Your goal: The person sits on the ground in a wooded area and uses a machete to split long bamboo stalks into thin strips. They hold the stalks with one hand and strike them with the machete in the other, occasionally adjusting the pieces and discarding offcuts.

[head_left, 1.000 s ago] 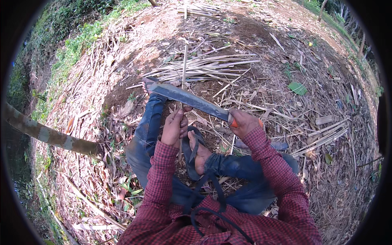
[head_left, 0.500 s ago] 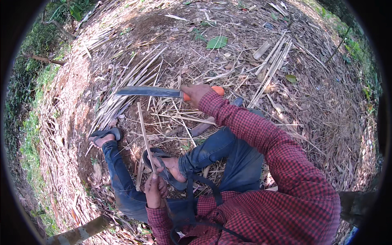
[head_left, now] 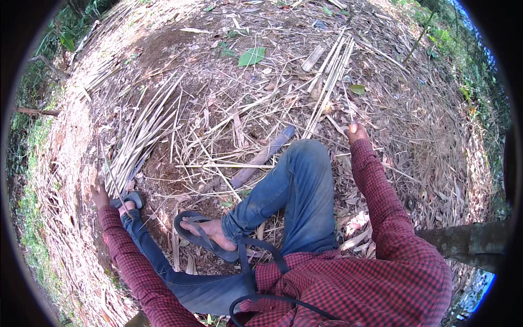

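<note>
At the left, my left hand (head_left: 100, 197) reaches out low beside the sandal-clad left foot, its fingers looking spread. A thin, slightly bent strip (head_left: 113, 177) of split cane or bamboo passes just beside it, apparently apart from the fingers. Close to that hand lies a bundle of pale strips (head_left: 139, 133) on the ground. Out to the right, my right hand (head_left: 357, 134) is closed round the orange handle of a machete (head_left: 354, 127). Its blade points away and shows nearly edge-on, so little of it can be made out.
A dark wooden piece (head_left: 263, 156) lies beyond my bent right knee, among scattered shavings. Farther off are more long strips (head_left: 331, 82) and a green leaf (head_left: 251, 56). A trunk or pole (head_left: 463, 245) stands at the right. My sandalled foot (head_left: 210, 231) rests in the middle.
My left hand has swung out left with the strip, which it held upright before and now seems to have let go. My right hand has carried the machete right, turning its blade away.
</note>
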`<state>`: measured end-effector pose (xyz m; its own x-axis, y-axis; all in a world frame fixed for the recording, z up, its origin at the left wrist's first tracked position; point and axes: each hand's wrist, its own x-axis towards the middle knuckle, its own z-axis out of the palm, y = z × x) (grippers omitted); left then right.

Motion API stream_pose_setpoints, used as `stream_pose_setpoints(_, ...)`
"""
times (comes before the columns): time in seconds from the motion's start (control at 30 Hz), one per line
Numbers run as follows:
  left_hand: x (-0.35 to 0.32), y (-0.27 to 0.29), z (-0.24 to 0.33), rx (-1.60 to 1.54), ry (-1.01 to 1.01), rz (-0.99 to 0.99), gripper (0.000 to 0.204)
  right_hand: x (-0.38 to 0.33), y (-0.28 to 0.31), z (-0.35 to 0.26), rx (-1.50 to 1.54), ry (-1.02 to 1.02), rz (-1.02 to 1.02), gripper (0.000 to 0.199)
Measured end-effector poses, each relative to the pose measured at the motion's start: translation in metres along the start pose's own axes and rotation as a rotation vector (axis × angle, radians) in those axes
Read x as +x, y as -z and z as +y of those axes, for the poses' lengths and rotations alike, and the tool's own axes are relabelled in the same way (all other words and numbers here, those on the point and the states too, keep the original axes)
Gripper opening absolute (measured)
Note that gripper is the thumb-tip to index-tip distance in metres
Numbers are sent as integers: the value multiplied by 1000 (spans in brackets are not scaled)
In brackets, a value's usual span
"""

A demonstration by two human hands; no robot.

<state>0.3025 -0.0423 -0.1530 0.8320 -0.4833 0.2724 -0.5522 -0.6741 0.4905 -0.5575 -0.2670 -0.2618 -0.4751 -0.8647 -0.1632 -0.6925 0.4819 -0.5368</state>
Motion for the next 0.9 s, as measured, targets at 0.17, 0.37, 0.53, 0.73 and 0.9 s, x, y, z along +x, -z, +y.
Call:
stream_pose_setpoints(0.17,-109,-36,61,-510,-175,-236,52,-19,19,45,-503,-292,-67,45)
stream_pose_setpoints(0.37,-283,-47,61,-510,-168,-461,45,4,-27,-33,-42,53,-202,33)
stream_pose_setpoints(0.53,-373,-8,81,-443,-63,-502,43,17,-74,-73,-141,-76,-288,45)
stream_pose_setpoints(0.73,-419,-5,53,-463,-81,-339,40,31,-84,-73,215,-298,-287,47)
stream_pose_setpoints(0.9,-417,-1,61,-452,-93,-370,40,43,-76,-68,766,-584,-128,46)
